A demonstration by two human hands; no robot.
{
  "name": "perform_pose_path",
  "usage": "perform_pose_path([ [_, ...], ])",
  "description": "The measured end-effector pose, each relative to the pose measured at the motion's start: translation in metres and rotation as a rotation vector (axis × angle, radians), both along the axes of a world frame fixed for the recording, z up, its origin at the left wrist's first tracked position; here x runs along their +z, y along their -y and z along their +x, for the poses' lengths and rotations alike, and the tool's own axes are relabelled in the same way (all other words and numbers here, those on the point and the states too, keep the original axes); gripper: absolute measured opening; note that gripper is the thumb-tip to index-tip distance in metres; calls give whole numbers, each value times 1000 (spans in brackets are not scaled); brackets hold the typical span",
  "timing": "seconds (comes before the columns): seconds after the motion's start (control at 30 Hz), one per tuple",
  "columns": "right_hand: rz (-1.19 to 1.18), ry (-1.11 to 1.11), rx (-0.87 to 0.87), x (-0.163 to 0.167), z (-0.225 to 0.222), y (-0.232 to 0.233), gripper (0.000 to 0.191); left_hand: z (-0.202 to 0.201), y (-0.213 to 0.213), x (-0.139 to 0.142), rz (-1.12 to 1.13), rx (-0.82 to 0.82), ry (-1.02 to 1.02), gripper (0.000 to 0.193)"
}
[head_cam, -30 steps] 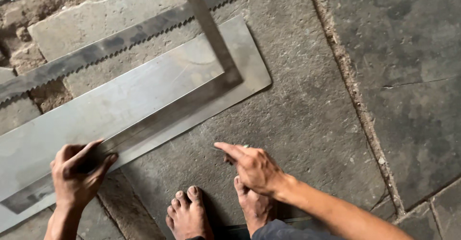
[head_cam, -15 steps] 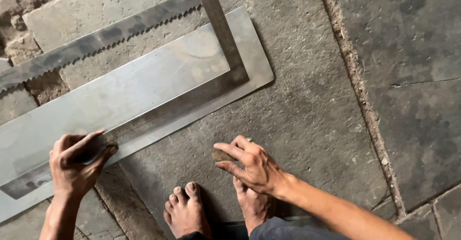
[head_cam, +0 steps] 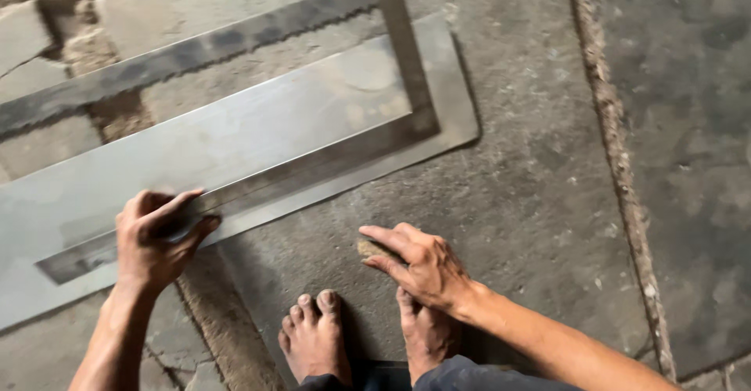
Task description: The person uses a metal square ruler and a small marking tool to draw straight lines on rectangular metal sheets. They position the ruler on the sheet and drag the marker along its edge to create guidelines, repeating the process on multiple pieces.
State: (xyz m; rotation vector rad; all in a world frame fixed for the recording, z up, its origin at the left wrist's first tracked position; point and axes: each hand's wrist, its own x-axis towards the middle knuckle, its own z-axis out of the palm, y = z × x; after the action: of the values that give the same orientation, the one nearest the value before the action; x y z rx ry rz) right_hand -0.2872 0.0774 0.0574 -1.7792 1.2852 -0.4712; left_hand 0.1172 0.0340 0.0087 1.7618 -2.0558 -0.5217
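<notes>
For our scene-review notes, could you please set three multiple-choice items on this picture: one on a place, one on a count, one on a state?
1. Where does the left hand rest?
A. on the steel square lying on the metal sheet
B. on a foot
C. in the air

2. How many bare feet show?
A. one
B. two
C. four

3. How is the right hand?
A. clenched in a fist
B. fingers extended at a small brownish piece on the stone floor
C. flat on the sheet

Answers: 1 A, its fingers press the square's long arm; 2 B, both by the wrists; 3 B, fingertips reach the piece.
</notes>
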Motion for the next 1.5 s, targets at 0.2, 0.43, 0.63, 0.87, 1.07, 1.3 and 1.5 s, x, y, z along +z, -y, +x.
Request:
perform_pose_path([
  [0.2,-37,-86,-79,-2,24,21,28,6,4,-1,-13,33,-151,45],
  [0.43,-198,-223,-227,-29,49,47,28,13,4,-5,-64,20,-71,51],
  [0.63,-454,-291,-226,-56,56,46,27,14,2,-3,-23,30,-98,50],
  [0.87,-393,-394,-193,-38,65,52,30,15,2,0,22,51,-93,47],
  [1.07,-40,-789,124,3,77,93,33,16,-2,2,19,52,-114,47],
  [1.3,755,-477,516,37,71,60,37,14,6,2,-43,96,-187,42],
  [1.5,602,-653,293,24,58,32,36,8,-1,-4,-12,56,-115,46],
])
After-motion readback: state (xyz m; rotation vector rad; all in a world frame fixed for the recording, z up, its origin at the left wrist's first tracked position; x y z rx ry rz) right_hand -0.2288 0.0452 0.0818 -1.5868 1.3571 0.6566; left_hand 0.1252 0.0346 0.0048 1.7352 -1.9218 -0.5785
